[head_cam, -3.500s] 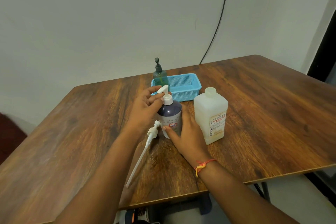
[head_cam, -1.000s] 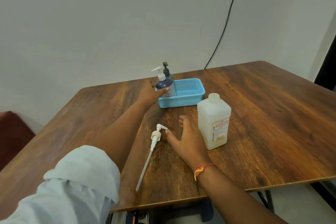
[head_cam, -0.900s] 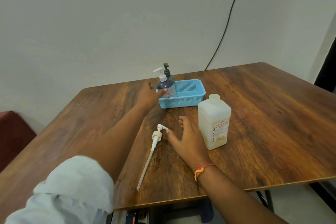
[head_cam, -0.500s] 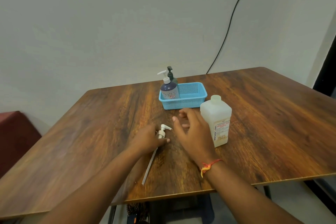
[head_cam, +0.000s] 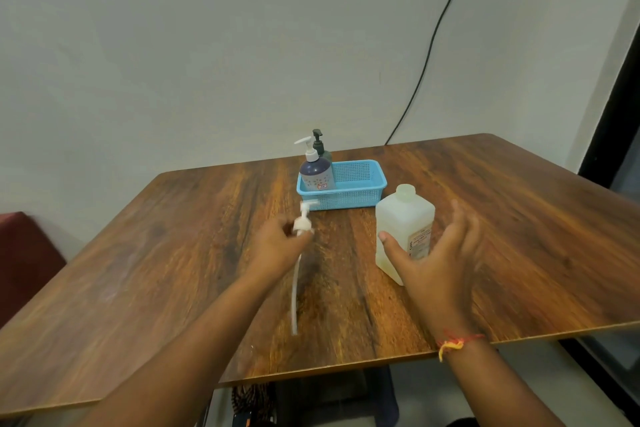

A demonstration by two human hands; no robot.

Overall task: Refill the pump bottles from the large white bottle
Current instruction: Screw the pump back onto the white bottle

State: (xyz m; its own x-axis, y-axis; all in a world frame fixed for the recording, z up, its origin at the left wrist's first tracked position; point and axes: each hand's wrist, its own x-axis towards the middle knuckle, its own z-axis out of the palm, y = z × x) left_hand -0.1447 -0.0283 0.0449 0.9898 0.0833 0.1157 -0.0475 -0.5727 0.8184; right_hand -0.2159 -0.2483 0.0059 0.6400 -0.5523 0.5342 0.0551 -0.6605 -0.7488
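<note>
The large white bottle (head_cam: 403, 229) stands uncapped on the wooden table (head_cam: 173, 253). My right hand (head_cam: 436, 260) is spread open just in front of it, thumb near its left side, not gripping. My left hand (head_cam: 280, 246) holds a loose white pump head with a long tube (head_cam: 296, 274), lifted off the table and blurred. A purple pump bottle (head_cam: 317, 172) and a dark green pump bottle (head_cam: 320, 146) stand at the left end of a blue basket (head_cam: 356, 191).
A black cable (head_cam: 429, 45) runs down the wall behind the table. A dark door frame (head_cam: 620, 114) is at the right. A red seat (head_cam: 24, 253) sits left of the table. The table's front edge lies close under my forearms.
My left hand placed the purple bottle in the basket, came back and picked up the loose pump. My right hand moved right, in front of the white bottle.
</note>
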